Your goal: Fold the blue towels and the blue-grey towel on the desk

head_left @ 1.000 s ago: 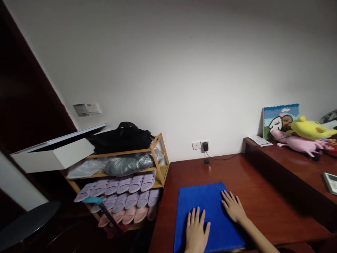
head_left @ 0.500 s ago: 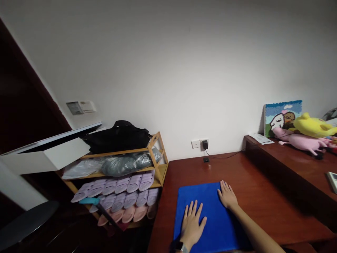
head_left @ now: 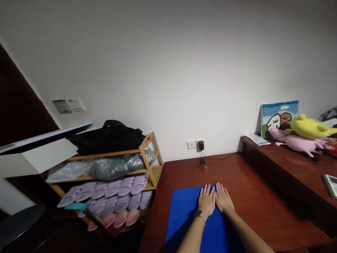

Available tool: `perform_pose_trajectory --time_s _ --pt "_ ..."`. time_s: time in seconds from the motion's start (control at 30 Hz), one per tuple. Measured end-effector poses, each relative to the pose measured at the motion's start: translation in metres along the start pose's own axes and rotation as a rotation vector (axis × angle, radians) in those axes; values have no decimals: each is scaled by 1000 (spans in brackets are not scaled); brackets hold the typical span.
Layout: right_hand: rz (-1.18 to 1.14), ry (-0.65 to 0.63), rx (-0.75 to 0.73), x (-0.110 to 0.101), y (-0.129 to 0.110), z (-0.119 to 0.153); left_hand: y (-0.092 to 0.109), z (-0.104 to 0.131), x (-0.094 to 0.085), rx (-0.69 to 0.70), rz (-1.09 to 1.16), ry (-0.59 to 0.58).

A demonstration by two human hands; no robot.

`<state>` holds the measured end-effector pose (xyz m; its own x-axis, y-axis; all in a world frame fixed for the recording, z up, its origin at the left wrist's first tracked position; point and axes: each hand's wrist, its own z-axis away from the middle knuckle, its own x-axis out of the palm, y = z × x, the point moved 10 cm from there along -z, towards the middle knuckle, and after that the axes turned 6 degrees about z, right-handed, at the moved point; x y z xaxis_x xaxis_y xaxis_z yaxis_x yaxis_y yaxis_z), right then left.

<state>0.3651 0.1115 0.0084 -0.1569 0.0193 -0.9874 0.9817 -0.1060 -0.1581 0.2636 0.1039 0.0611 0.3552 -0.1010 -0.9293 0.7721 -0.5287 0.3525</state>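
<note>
A flat blue cloth (head_left: pixel 181 214) lies on the reddish-brown wooden table (head_left: pixel 260 203). My left hand (head_left: pixel 207 201) rests palm down on the cloth near its far right corner, fingers stretched out, with a watch on the wrist. Right beside it, my right hand (head_left: pixel 223 199) lies flat across the cloth's right edge, its fingers extended past that edge onto the wood. Neither hand grips anything. Parts of the cloth's right side are hidden under my hands and forearms.
A wooden rack (head_left: pixel 150 165) left of the table holds several slippers (head_left: pixel 126 184), plastic-wrapped bundles and a black bag (head_left: pixel 110 137). A charger (head_left: pixel 201 145) is plugged into the wall. Plush toys (head_left: pixel 310 126) and a picture (head_left: pixel 280 117) occupy the raised right surface.
My left hand has slid forward and right across the cloth to lie beside my right hand. My right hand stays at the cloth's right edge. The view has shifted slightly.
</note>
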Motion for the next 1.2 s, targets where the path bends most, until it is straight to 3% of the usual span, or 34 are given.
perform_pose_trajectory --time_s 0.1,0.17,0.27,0.43,0.57,0.77,1.03,1.13,1.2 --pt "21 -11 10 4 1 -2 -7 -7 10 -24 -2 5" --pt "17 -8 26 4 2 -2 -25 -3 9 -44 -24 13" --pt "-2 4 45 3 4 -2 -72 11 -4 -129 -99 22" --pt "8 3 52 6 6 0 -161 42 -40 -263 -166 24" --pt "27 -19 62 7 7 -1 -194 58 -55 -293 -175 43" --pt "-1 -89 14 7 11 -3 -194 57 -52 -280 -175 61" --pt "-38 15 -7 3 12 0 -199 53 -57 -297 -195 40" --pt "-42 18 -19 4 11 -3 -171 42 -58 -257 -209 79" --pt "-46 28 -27 5 11 -4 -126 28 -48 -142 -190 115"
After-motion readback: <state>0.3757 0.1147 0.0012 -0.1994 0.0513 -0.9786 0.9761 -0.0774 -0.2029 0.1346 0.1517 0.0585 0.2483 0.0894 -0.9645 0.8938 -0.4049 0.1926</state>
